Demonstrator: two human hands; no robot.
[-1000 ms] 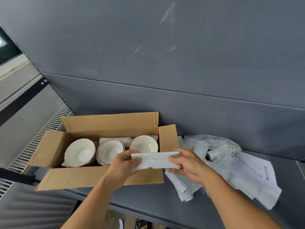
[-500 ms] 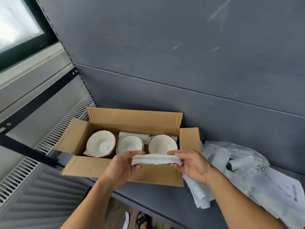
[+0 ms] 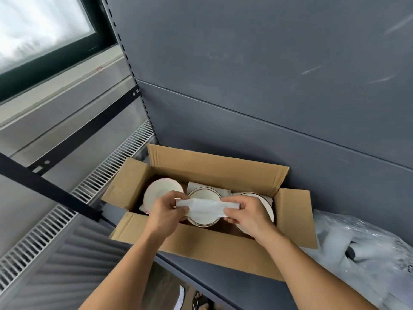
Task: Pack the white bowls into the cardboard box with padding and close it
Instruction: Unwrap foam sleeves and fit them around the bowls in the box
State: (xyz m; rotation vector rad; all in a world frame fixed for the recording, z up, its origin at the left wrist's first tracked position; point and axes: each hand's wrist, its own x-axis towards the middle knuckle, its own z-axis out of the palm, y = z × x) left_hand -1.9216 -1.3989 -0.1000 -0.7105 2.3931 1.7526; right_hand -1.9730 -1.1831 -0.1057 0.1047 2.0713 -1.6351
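1. The left hand (image 3: 165, 211) pinches the 9 o'clock end of a folded white padding sheet (image 3: 207, 208), with thumb and fingers curled onto it.
2. The right hand (image 3: 248, 214) pinches the sheet's 3 o'clock end in the same way. The sheet spans between the hands, over the middle bowl (image 3: 204, 194).
3. Three white bowls sit in a row inside the open cardboard box (image 3: 214, 168). The left bowl (image 3: 156, 191) is tilted at the 9 o'clock end. The right bowl (image 3: 266, 202) is at 3 o'clock, partly hidden by the right hand.
4. Packed padding (image 3: 194, 185) shows behind the bowls at 12 o'clock.
5. The box stands on a grey shelf (image 3: 241, 291).
6. A clear plastic bag (image 3: 362, 249) lies at 3 o'clock of the box.
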